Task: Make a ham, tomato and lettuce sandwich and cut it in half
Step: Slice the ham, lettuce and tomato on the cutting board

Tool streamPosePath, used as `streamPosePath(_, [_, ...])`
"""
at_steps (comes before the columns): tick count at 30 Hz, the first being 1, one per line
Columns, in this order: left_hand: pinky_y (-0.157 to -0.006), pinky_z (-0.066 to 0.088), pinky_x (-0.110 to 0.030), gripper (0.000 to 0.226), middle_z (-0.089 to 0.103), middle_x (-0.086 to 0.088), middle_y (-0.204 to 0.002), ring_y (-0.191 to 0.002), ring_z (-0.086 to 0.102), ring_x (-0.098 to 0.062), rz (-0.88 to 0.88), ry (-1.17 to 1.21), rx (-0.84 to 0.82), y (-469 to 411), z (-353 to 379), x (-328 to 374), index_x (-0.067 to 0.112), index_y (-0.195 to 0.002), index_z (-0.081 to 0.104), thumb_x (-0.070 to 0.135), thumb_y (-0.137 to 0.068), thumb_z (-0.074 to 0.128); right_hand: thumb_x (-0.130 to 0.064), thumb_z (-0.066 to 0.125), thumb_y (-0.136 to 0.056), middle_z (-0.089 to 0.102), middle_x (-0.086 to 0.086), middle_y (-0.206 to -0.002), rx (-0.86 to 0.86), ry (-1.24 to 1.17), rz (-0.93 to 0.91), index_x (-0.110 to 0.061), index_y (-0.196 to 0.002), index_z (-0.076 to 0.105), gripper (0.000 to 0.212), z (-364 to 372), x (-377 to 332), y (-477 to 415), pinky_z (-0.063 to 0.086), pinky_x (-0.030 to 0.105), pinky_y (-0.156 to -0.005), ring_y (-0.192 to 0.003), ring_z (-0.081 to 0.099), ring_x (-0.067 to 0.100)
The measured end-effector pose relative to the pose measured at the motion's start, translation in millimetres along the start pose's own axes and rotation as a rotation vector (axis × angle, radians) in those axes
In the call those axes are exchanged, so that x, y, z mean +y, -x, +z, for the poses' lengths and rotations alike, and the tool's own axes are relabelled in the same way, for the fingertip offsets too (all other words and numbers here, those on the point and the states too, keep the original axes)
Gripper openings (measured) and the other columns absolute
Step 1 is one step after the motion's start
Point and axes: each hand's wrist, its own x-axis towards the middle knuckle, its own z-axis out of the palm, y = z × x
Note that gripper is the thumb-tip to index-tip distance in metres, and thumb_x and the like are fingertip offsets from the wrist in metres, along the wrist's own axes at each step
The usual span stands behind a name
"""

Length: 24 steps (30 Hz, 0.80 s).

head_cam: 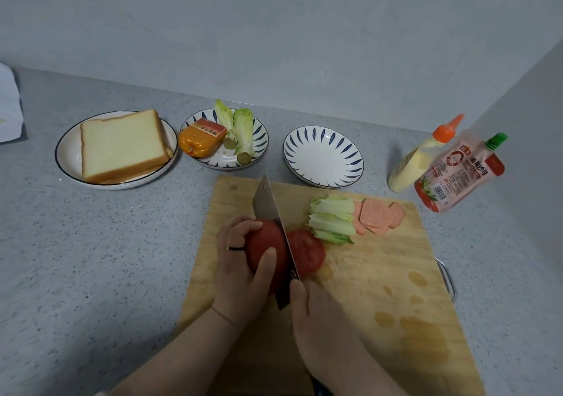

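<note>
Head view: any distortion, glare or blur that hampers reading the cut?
Head view: wide-angle bending curves the counter and the cutting board; light is soft and even, with faint shadows; the knife blade shows only dull sheen; the tomato, left hand and right hand look reasonably sharp.

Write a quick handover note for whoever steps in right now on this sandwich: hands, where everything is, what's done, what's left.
Left hand holds the tomato on the cutting board. Right hand grips the knife, its blade down between the tomato and a cut tomato slice.
Done: lettuce pieces and ham slices lie cut on the board.
Bread sits on its plate, rear left; sauce bottle and ketchup pouch at right.
Left: finish slicing, stack the sandwich, halve it.
</note>
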Motion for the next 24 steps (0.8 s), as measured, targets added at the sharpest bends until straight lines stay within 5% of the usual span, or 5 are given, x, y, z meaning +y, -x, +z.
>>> streamPosePath(11, [-0.082,0.036,-0.021,0.042,0.042,-0.011,-0.108,-0.096,0.044,-0.023,-0.01,0.015,0.006,0,0,1,-0.001,-0.099,0.049,0.031,-0.073,0.043,-0.04,0.023,-0.097,0.049,-0.012,-0.07,0.026,-0.074,-0.046,-0.032,-0.073,0.041,0.031,8,1,-2,0.031,0.015,-0.053,-0.059,0.046,0.001])
streamPosePath(16, [-0.086,0.029,0.002,0.035,0.041,-0.009,-0.109,-0.101,0.041,-0.008,-0.018,0.054,0.029,1,0,-1,0.008,-0.1,0.044,0.031,-0.073,0.043,-0.039,0.023,-0.097,0.048,-0.013,-0.07,0.034,-0.063,-0.088,-0.033,-0.073,0.04,0.03,10,7,-3,0.032,0.014,-0.054,-0.06,0.045,0.001])
streamPosePath(22, [-0.08,0.035,-0.017,0.026,0.038,0.014,-0.109,-0.1,0.04,-0.003,-0.063,0.116,0.033,1,-4,0,0.034,-0.098,0.037,0.038,-0.072,0.04,-0.032,0.024,-0.099,0.055,-0.009,-0.071,-0.011,-0.187,-0.053,-0.026,-0.075,0.051,0.036,-3,21,-16,0.036,0.014,-0.056,-0.063,0.05,0.001])
streamPosePath(24, [-0.079,0.035,-0.015,0.028,0.038,0.016,-0.108,-0.098,0.04,0.005,-0.105,0.128,0.024,2,-7,-1,0.035,-0.097,0.037,0.042,-0.07,0.039,-0.03,0.027,-0.099,0.055,-0.005,-0.061,-0.095,-0.371,0.022,-0.019,-0.074,0.053,0.038,-10,29,-18,0.039,0.013,-0.048,-0.05,0.05,0.001])
